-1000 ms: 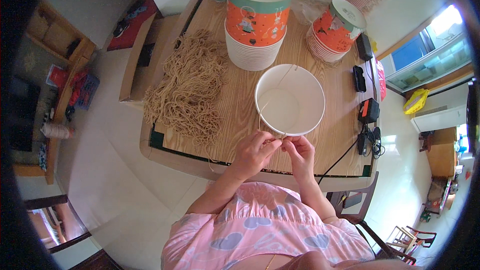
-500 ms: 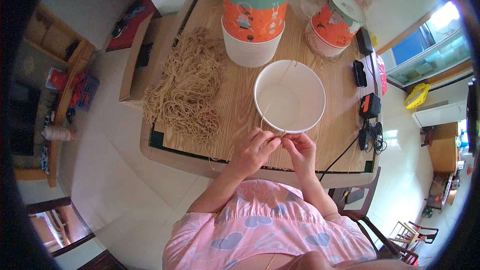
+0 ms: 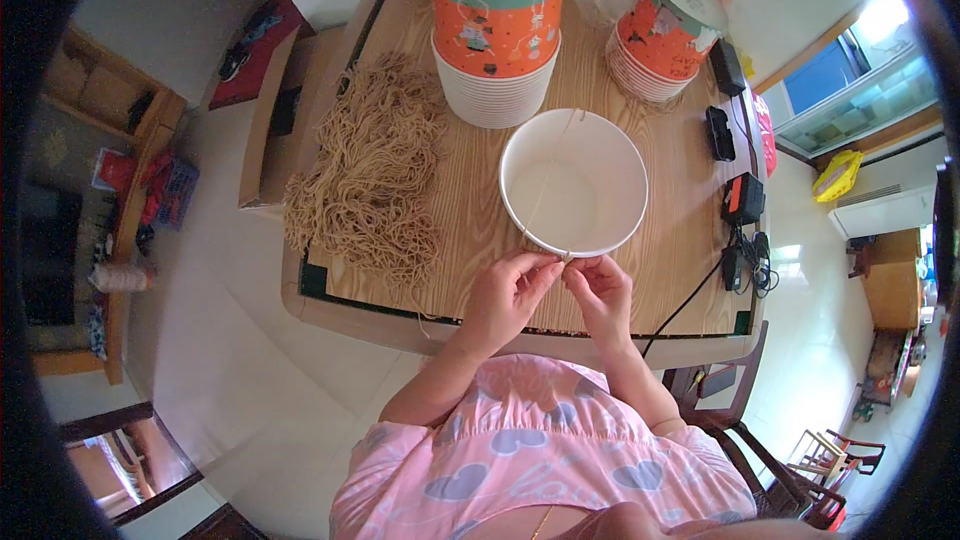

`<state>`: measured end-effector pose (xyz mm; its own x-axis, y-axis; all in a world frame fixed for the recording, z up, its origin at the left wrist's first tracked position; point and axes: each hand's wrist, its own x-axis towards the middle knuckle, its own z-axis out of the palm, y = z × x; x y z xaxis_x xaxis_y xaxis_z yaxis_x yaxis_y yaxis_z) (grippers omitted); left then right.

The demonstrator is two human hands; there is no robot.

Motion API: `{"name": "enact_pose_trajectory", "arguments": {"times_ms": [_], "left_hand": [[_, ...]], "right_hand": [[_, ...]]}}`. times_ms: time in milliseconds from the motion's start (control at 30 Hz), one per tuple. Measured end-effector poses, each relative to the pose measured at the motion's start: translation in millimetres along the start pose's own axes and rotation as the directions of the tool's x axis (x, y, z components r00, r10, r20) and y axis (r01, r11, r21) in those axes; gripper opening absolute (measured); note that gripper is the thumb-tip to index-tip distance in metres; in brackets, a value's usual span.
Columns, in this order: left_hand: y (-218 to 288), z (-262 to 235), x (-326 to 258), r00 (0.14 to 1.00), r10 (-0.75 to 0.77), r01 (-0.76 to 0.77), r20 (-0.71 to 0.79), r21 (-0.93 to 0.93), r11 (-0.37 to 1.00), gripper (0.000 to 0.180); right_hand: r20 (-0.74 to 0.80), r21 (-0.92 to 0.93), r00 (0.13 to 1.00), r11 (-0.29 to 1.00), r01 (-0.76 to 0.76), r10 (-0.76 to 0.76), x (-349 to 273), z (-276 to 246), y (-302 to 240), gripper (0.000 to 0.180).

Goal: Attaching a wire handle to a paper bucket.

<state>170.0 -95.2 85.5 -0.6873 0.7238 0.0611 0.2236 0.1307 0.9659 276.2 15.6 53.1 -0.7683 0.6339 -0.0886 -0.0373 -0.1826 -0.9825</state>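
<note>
The left hand (image 3: 508, 290) and right hand (image 3: 598, 287) meet at the near rim of the white paper bowl (image 3: 573, 182), fingers pinched closed on a thin tan string (image 3: 552, 168) that runs across the bowl's mouth to its far rim. The bowl stands upright on the wooden surface (image 3: 470, 215), just in front of the person. To do the tying well, I judge the string should stay taut and the pinch right at the rim, so the light bowl does not tip. A pile of cut strings (image 3: 372, 168) lies to the left; two stacks of orange-printed bowls (image 3: 496, 30) stand beyond.
</note>
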Motion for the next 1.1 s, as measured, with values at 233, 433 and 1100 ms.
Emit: {"name": "enact_pose_trajectory", "arguments": {"times_ms": [233, 433, 1100], "left_hand": [[-2.9, 1.6, -0.3, 0.988, -0.146, 0.152, 0.052, -0.133, 0.979, 0.01], [-4.1, 10.6, 0.9, 0.994, 0.015, -0.012, -0.107, 0.03, 0.999, 0.01], [-8.7, 9.0, -2.5, 0.999, -0.042, 0.039, -0.025, -0.103, 0.994, 0.01]], "right_hand": [[-0.027, -0.054, 1.0, 0.998, -0.013, 0.011, -0.1, 1.2, -3.1, 0.007], [0.029, 0.101, 0.992, 0.988, -0.121, 0.119, -0.6, 3.7, -12.2, 0.008], [-0.001, -0.23, 0.992, 0.966, 0.12, -0.124, -4.0, 2.3, -10.5, 0.01]]}}
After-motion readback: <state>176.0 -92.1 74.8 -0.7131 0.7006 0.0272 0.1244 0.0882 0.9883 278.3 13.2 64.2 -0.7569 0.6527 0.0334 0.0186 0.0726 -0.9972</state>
